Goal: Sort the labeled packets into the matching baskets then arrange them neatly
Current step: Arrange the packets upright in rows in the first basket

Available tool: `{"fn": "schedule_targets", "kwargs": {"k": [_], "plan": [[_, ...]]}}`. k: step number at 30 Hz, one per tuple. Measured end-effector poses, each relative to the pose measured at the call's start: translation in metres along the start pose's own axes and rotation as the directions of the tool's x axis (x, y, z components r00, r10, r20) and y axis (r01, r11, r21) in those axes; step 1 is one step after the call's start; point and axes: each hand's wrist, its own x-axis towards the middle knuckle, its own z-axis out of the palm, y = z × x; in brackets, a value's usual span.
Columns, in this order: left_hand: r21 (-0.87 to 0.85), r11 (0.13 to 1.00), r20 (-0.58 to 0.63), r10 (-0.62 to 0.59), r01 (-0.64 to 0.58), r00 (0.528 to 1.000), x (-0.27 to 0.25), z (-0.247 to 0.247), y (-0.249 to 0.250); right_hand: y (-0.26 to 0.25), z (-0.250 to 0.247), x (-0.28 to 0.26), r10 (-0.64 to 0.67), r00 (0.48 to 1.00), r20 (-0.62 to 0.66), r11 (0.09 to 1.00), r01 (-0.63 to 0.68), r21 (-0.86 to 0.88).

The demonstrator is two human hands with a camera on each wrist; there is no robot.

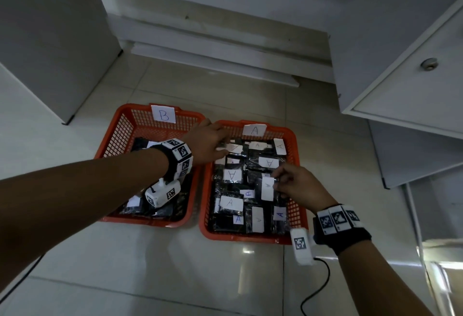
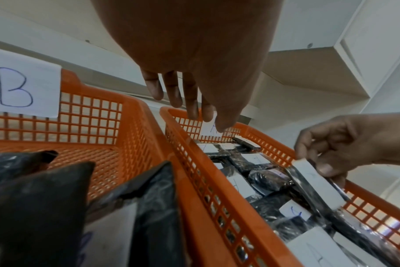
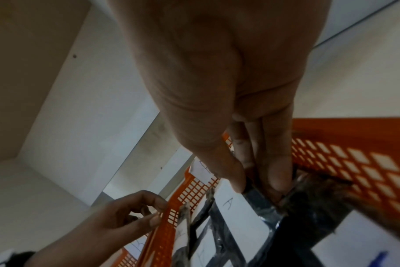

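Two orange baskets stand side by side on the floor. Basket B point(image 1: 150, 223) on the left holds black packets, and basket A point(image 1: 238, 238) on the right is filled with several black packets bearing white A labels. My right hand point(image 1: 276, 181) pinches one A packet point(image 1: 267, 189) by its far end, tilted up above the others in basket A; the right wrist view shows thumb and fingers clamped on its edge point(image 3: 242, 216). My left hand point(image 1: 218, 140) reaches across basket B to the far left corner of basket A, fingers loose and holding nothing point(image 2: 187, 108).
White cabinet sides rise at the left and back. A white drawer front with a round knob point(image 1: 429, 63) overhangs at the right. Pale floor tiles point(image 1: 175, 265) lie in front of the baskets, crossed by a black cable point(image 1: 323, 280) from my right wrist.
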Motion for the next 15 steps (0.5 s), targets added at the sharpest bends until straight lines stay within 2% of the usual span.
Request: {"fn": "schedule_targets", "kwargs": {"k": [3, 8, 15], "plan": [[-0.011, 1.0, 0.016, -0.021, 0.021, 1.0, 0.0, -0.002, 0.0, 0.004, -0.002, -0.005, -0.029, 0.999, 0.025, 0.992, 0.031, -0.123], [-0.028, 0.999, 0.029, -0.015, 0.015, 0.999, 0.003, -0.007, 0.015, 0.004, -0.003, -0.01, -0.019, 0.999, 0.048, 1.0, 0.02, -0.018], [-0.046, 0.999, 0.031, 0.028, -0.027, 0.999, 0.003, -0.006, 0.021, 0.013, -0.003, -0.012, -0.045, 0.999, 0.025, 0.999, 0.045, -0.007]]}}
